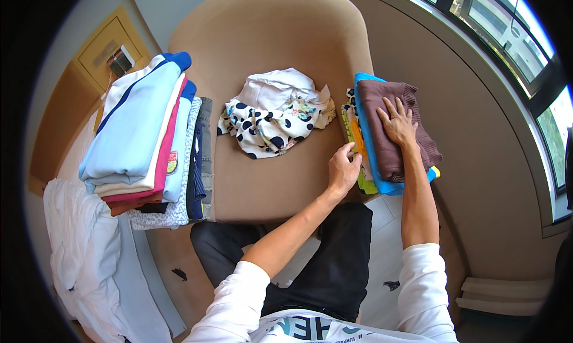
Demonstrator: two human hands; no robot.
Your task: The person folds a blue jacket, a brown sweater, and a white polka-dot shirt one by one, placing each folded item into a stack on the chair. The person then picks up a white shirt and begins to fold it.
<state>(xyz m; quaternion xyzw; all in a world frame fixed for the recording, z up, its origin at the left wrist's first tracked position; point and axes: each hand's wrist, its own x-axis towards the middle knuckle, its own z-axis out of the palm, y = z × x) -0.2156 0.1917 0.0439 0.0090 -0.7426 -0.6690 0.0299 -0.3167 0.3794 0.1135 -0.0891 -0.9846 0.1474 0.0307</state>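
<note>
My right hand (399, 123) lies flat, fingers spread, on a folded brown knit garment (385, 141). That garment tops a stack on the right side of the tan upholstered chair (268, 190). Beneath it are a bright blue folded cloth (374, 164) and several patterned garments, one of them lime green (368, 185). My left hand (345, 167) is at the stack's left side, beside an orange cloth (358, 137), its fingers slightly bent and apart. A crumpled white garment with dark dots and flowers (273, 128) lies mid-seat, bunched with plain white fabric (280, 90).
A taller stack of folded clothes, topped by a light blue garment (134, 128), stands on the left. White bedding (80, 253) hangs beyond it. The chair's curved backrest (273, 25) rises behind; a window (506, 34) is at right. Small dark scraps (179, 274) lie on the floor.
</note>
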